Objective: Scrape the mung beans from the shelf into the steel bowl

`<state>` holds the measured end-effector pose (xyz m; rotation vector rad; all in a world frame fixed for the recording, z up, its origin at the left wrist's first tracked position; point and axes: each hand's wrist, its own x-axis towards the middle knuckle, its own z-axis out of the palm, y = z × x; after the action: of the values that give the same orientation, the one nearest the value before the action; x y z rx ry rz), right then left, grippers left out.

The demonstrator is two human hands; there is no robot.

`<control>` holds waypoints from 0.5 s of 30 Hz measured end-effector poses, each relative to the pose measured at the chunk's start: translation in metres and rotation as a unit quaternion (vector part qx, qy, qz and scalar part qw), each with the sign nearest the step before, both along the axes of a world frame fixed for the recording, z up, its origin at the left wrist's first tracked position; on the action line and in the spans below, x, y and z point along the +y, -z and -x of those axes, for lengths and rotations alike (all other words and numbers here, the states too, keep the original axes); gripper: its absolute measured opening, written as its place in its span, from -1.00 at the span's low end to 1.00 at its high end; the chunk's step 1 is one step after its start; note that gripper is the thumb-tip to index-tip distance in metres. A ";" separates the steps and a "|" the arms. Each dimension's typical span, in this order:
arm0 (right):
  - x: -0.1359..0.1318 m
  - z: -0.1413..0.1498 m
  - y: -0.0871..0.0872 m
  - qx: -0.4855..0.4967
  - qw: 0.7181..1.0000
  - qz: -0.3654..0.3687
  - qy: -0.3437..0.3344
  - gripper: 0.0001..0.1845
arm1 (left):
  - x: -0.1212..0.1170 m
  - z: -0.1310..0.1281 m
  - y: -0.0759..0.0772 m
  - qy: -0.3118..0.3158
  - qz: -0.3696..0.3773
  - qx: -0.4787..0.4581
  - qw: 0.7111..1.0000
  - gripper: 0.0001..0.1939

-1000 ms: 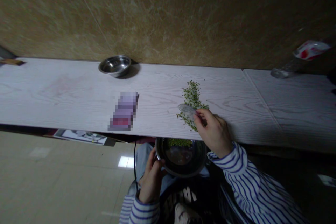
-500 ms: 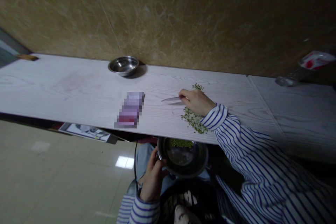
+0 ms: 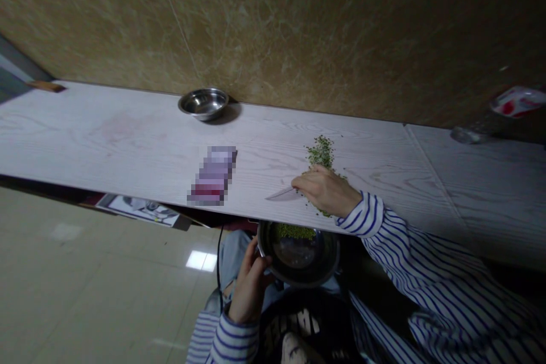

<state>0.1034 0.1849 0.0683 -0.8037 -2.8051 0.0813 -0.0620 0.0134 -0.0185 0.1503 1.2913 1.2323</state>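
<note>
My left hand [image 3: 249, 281] is closed on the left rim of a steel bowl [image 3: 330, 264], held just below the table's front edge. Small green beans [image 3: 294, 231] lie along the bowl's far side. On the table, my right hand [image 3: 326, 189] pinches a thin, greyish, see-through flat piece [image 3: 281, 193] with a pointed oval outline. It is seen nearly edge-on, low over the wood, its tip toward the left. Loose green beans [image 3: 321, 151] are scattered beyond my right hand, and a few show at its near side. The hand hides part of the spread.
A second steel bowl [image 3: 203, 104] stands near the wall. A blurred-out purple flat object [image 3: 213, 175] lies left of the beans. At the right rear is a clear plastic bottle [image 3: 490, 116] with a red-and-white label. An open drawer [image 3: 140, 210] sticks out below the front edge.
My right hand went to the far part of the beans, then came back nearer, and the flat piece turned from face-up to nearly edge-on. My left hand still holds the bowl. The view shifted slightly.
</note>
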 end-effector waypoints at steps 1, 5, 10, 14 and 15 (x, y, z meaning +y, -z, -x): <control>-0.003 -0.001 0.000 0.000 1.000 -0.001 -0.007 -0.81 | 0.000 -0.001 0.000 0.000 -0.002 -0.002 1.000 -0.42; -0.014 -0.007 -0.001 0.006 0.999 0.002 -0.032 -0.80 | 0.000 -0.001 0.001 -0.003 -0.014 -0.008 1.000 -0.43; -0.028 -0.015 -0.005 0.007 0.998 0.016 -0.054 -0.78 | -0.001 0.000 0.001 0.014 -0.029 -0.032 0.999 -0.38; -0.034 -0.024 -0.006 0.038 0.998 0.017 -0.053 -0.79 | 0.000 -0.001 0.002 0.020 -0.030 -0.038 0.999 -0.38; -0.034 -0.026 -0.006 0.054 0.997 0.017 -0.043 -0.79 | 0.000 -0.001 0.003 0.022 -0.031 -0.041 0.998 -0.38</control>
<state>0.1294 0.1508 0.0741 -0.6636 -2.7415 0.1818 -0.0613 0.0132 -0.0210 0.1693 1.1742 1.2289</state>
